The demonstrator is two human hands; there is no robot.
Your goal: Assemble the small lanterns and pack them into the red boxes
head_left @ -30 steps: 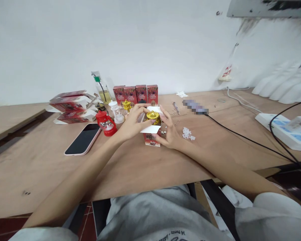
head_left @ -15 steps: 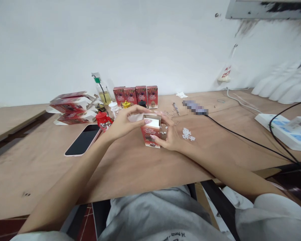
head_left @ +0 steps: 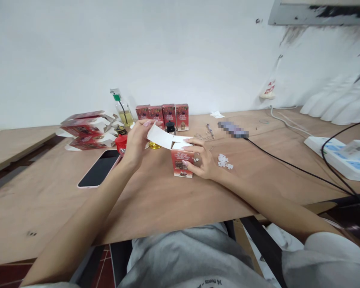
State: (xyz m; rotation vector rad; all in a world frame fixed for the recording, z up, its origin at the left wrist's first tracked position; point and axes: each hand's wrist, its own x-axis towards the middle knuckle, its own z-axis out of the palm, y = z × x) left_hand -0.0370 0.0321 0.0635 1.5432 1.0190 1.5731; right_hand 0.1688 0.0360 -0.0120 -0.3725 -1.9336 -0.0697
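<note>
A small red printed cardboard box (head_left: pixel 181 162) stands upright on the table in front of me. Its white lid flap (head_left: pixel 161 137) sticks out to the left from the top. My left hand (head_left: pixel 138 138) pinches the flap's far left end between thumb and fingers. Wrapped around the box's right side, my right hand (head_left: pixel 203 160) has its thumb on the front and fingers at the top edge. Just behind the flap are a black-topped little lantern (head_left: pixel 170 127) and a gold one (head_left: pixel 155 145), partly covered. A red lantern (head_left: pixel 121 142) is half hidden by my left hand.
Several closed red boxes (head_left: pixel 169 114) line the wall, beside a pump bottle (head_left: pixel 124 110). Flattened boxes (head_left: pixel 88 128) and a phone (head_left: pixel 99 169) lie left. White tags (head_left: pixel 224 161), a pen (head_left: pixel 210 131) and a cable (head_left: pixel 288 166) to a power strip (head_left: pixel 342 156) are right.
My left hand has moved left from the box top, drawing the white flap outward. My right hand stays on the box. The gold lantern now shows lower, under the flap.
</note>
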